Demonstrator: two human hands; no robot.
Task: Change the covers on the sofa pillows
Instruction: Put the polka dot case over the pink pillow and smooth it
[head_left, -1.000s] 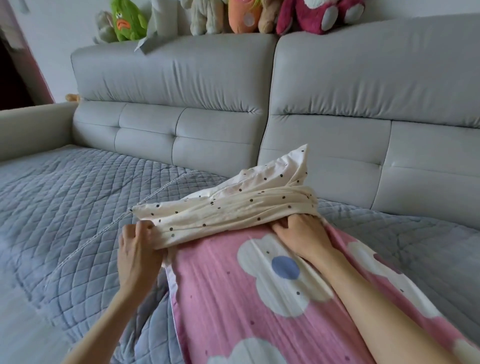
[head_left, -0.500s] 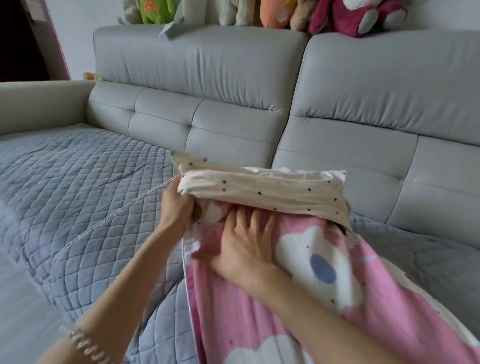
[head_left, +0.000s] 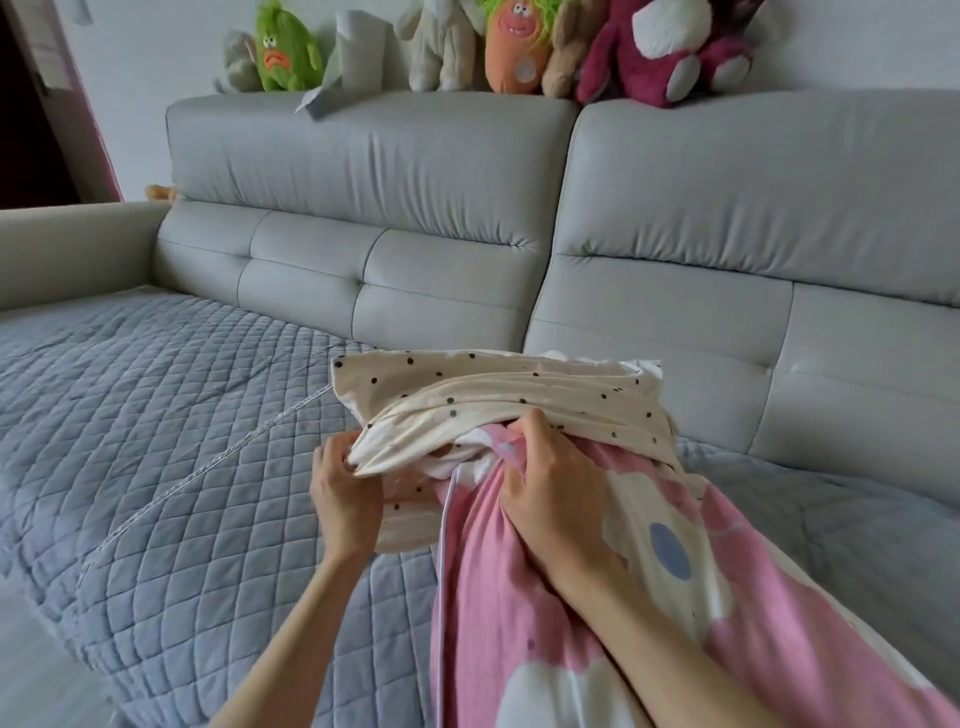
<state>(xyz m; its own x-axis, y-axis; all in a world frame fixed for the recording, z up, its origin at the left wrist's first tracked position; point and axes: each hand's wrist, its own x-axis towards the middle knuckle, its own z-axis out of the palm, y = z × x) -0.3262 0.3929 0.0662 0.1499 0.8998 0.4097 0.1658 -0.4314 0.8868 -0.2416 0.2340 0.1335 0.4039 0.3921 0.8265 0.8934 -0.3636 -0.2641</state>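
A pillow in a pink cover (head_left: 561, 623) with white flowers and blue centres lies on the sofa seat, reaching toward me. A cream cover with dark dots (head_left: 519, 395) is bunched over its far end. My left hand (head_left: 345, 499) pinches the lower left edge of the cream cover's opening. My right hand (head_left: 550, 493) grips the bunched top of the pink pillow just under the cream fabric's edge. The far end of the pillow is hidden inside the cream cover.
A grey quilted throw (head_left: 171, 441) covers the seat of the light grey sofa (head_left: 363, 171). Several plush toys (head_left: 519, 47) line the top of the backrest. The sofa arm (head_left: 67, 249) is at the left, and floor shows at the lower left.
My right hand went from pressing flat on the pink pillow to gripping its bunched top. My left hand shifted lower along the cream cover's edge, and the cover's opening has spread wider.
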